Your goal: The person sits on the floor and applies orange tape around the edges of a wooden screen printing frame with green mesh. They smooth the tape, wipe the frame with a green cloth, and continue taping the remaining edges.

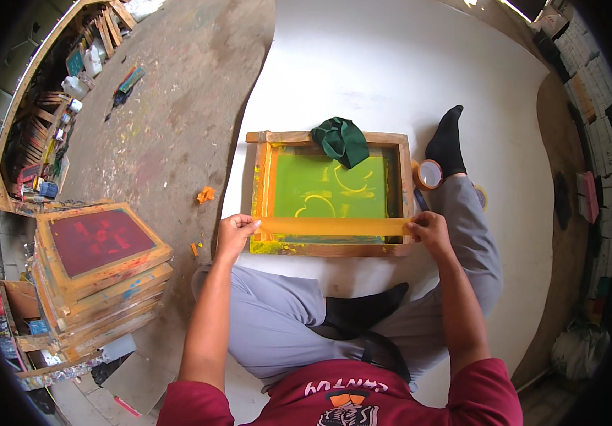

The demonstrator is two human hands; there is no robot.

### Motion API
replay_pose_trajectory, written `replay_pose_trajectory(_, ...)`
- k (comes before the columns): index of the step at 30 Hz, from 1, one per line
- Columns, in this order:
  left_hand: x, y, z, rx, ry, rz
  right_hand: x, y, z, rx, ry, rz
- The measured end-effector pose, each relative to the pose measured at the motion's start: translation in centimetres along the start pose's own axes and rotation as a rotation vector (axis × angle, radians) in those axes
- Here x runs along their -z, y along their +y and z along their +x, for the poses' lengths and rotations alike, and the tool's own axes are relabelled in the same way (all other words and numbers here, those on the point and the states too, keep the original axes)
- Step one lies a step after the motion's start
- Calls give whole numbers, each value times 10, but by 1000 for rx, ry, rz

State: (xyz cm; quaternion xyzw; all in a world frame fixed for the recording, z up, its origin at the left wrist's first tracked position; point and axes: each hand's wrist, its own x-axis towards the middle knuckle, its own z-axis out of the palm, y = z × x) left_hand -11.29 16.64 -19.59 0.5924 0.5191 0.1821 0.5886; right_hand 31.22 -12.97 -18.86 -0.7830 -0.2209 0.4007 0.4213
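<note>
A strip of orange-tan adhesive tape (334,226) is stretched level between my two hands, across the near part of a wooden screen-printing frame (306,250). My left hand (236,236) pinches its left end beside the frame's left edge. The other end is pinched by my right hand (430,233) at the frame's right side. Green mesh (299,181) with pale yellow curved shapes fills the frame, and tape runs along its left inner side. Over the far rail lies a crumpled dark green cloth (340,142). Whether the strip touches the mesh cannot be made out.
A roll of tape (429,175) rests right of the frame, by my black-socked foot (449,142). White sheeting (363,71) covers the floor under me. Several stacked frames (100,263) stand at the left. Orange scraps (206,194) lie on the stained concrete (171,106).
</note>
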Motion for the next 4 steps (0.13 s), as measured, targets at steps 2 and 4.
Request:
replay_pose_trajectory(2, 2, -9, 7, -11, -16, 66, -1, 8, 5, -6, -18, -8)
replay_pose_trajectory(4, 4, -18, 14, -17, -22, 197, -3, 18, 10, 0, -53, -32)
